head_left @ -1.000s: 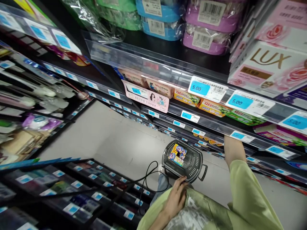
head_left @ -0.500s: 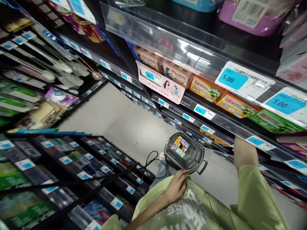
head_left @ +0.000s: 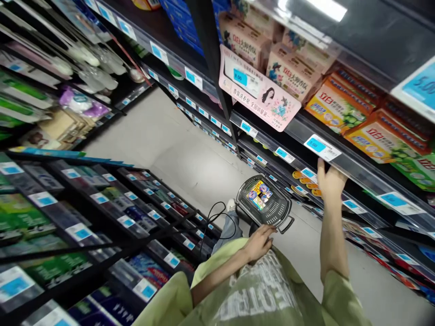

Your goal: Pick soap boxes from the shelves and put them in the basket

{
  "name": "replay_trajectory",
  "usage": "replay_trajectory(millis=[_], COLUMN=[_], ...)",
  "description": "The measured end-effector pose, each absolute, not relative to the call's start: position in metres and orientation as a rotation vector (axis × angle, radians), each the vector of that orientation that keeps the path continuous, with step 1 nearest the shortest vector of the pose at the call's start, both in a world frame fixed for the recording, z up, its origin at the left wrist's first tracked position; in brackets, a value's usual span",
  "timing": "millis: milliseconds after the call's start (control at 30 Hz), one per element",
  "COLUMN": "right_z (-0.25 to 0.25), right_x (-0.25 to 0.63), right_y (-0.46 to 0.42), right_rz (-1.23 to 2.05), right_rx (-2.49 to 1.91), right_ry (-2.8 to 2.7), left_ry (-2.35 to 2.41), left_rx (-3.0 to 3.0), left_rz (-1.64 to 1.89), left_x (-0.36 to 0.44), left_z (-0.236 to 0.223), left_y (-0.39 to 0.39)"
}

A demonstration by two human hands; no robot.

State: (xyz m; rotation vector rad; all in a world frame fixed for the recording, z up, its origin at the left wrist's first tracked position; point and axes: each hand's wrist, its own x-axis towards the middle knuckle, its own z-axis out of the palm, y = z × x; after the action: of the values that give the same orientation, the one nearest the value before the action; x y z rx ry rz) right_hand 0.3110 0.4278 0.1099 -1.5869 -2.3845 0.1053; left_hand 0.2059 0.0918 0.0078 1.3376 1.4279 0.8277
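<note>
My right hand [head_left: 330, 180] reaches up to the soap shelf [head_left: 295, 131] on the right. Its thumb points up at the shelf edge beneath a blue-and-white price label [head_left: 322, 147]; the other fingers are mostly hidden under the edge. Above it sit orange soap boxes [head_left: 340, 100] and pink soap boxes [head_left: 288, 74]. My left hand [head_left: 260, 243] is at the front of my green shirt, its fingers curled. What they hold, if anything, is hidden. Just beyond it is a black shopping basket [head_left: 280, 210] with colourful printed packs [head_left: 260, 195] inside.
A lower shelf rack [head_left: 112, 199] with boxed goods runs along my left. Long-handled utensils [head_left: 68, 50] hang at the far left. Grey floor [head_left: 176, 149] lies between the racks. A black cable [head_left: 217, 215] loops by my leg.
The view has shifted, and the soap shelf appears closer. My right hand, hidden behind the shelf edge before, now shows with its thumb out. My left hand stays at my shirt.
</note>
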Motion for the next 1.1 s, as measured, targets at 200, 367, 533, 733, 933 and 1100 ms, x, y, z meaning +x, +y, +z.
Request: replay_trajectory(millis=[200,367,533,733,933,1100], right_z=[0.009,-0.115,-0.212,-0.298,-0.342,-0.351], right_x=[0.306,0.292,0.272,0.256,0.245,0.237], right_y=[0.307,0.291,0.306,0.304,0.304,0.306], right_rz=[0.338,0.682,0.874,0.867,0.779,0.728], right_rx=[-1.121,-1.309,-1.773,-2.078,-2.164,-2.187], right_ry=[-2.441,-2.496,-2.827,-2.882,-2.896,-2.875], left_ry=[1.443,1.515,1.545,1.557,1.565,1.527], left_rx=[1.351,1.243,1.075,0.847,0.717,0.692], left_rz=[0.860,0.996,1.082,1.030,1.008,0.988], left_x=[0.184,0.156,0.146,0.149,0.161,0.173], left_z=[0.005,-0.002,-0.019,-0.053,-0.085,-0.095], left_y=[0.122,0.138,0.121,0.088,0.060,0.050])
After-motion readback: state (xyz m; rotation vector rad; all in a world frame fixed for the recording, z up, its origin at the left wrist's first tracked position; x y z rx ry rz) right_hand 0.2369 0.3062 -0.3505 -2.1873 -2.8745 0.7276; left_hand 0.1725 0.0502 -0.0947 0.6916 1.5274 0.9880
